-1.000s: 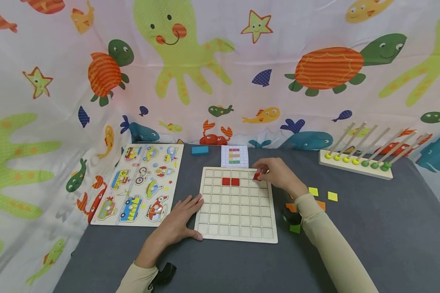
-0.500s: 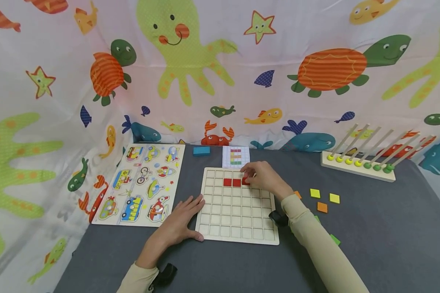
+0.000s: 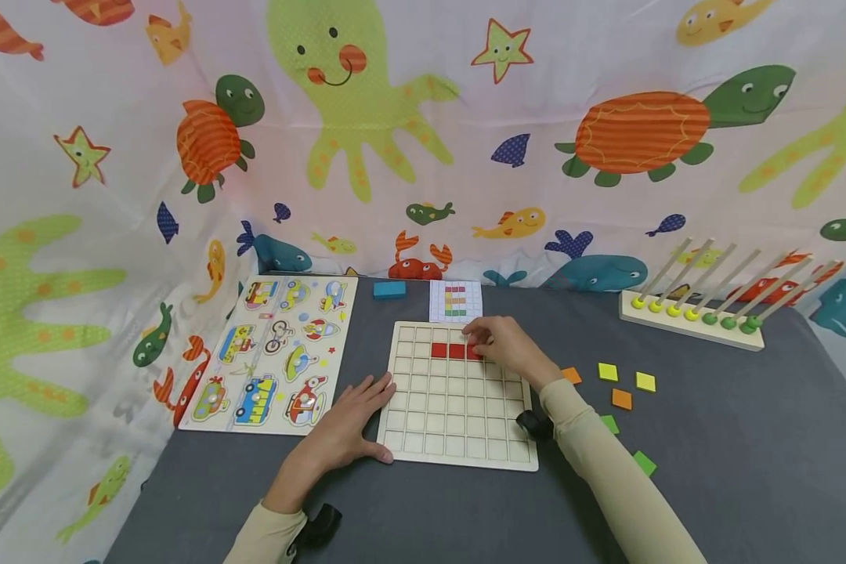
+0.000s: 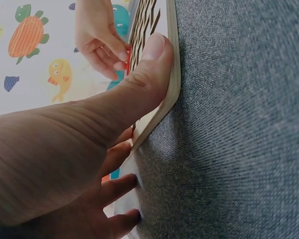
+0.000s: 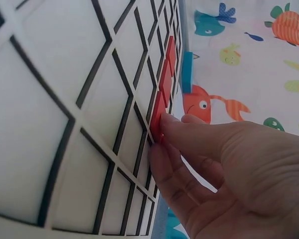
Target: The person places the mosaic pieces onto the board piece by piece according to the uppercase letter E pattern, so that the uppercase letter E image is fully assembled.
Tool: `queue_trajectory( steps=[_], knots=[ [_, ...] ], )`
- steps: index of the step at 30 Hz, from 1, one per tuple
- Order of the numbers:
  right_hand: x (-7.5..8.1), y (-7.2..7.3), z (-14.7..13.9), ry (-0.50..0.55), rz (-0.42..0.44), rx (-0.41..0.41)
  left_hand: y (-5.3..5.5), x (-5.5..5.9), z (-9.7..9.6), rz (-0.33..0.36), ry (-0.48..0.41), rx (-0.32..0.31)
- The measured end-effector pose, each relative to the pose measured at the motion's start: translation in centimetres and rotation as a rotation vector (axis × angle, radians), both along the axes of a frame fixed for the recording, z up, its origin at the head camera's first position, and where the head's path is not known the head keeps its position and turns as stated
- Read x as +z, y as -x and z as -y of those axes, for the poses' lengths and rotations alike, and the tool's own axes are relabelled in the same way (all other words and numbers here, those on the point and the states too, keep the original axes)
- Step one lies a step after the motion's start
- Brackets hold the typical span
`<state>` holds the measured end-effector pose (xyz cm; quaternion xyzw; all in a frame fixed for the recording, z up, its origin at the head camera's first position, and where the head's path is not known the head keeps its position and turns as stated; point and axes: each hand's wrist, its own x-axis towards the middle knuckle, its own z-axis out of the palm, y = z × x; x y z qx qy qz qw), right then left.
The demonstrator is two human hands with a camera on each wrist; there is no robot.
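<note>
A wooden grid board (image 3: 458, 407) lies on the dark table. Two red square tiles (image 3: 447, 351) sit side by side in its second row. Just right of them, my right hand (image 3: 507, 348) pinches a third red tile (image 5: 158, 117) between thumb and fingertips, down at its cell and in line with the other two. My left hand (image 3: 345, 427) rests against the board's left side with fingers spread; in the left wrist view its thumb (image 4: 144, 74) lies on the board's edge near the corner. A printed pattern card (image 3: 455, 302) with coloured squares lies behind the board.
Loose yellow tiles (image 3: 608, 371), orange tiles (image 3: 621, 399) and green tiles (image 3: 644, 463) lie right of the board. A vehicle puzzle board (image 3: 264, 352) is at the left, a blue block (image 3: 389, 290) behind. A peg stand with beads (image 3: 691, 321) stands back right.
My right hand has moved left over the board, bringing the red tile from the upper right corner to beside the two red tiles. My left hand stays at the board's left side.
</note>
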<state>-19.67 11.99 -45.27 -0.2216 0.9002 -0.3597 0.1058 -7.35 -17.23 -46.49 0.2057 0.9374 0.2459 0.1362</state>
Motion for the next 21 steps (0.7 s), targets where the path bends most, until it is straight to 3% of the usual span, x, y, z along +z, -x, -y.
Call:
queue_trajectory(
  steps=[6, 10, 21],
  knots=[
    [0.9, -0.2, -0.4, -0.008, -0.033, 0.013, 0.2, 0.0, 0.1, 0.001, -0.001, -0.003],
    [1.8, -0.6, -2.1, -0.004, -0.058, -0.020, 0.1, -0.1, 0.1, -0.001, -0.007, -0.006],
    [2.0, -2.2, -13.5, -0.128, -0.063, -0.187, 0.1, 0.2, 0.0, 0.013, -0.006, 0.001]
  ],
)
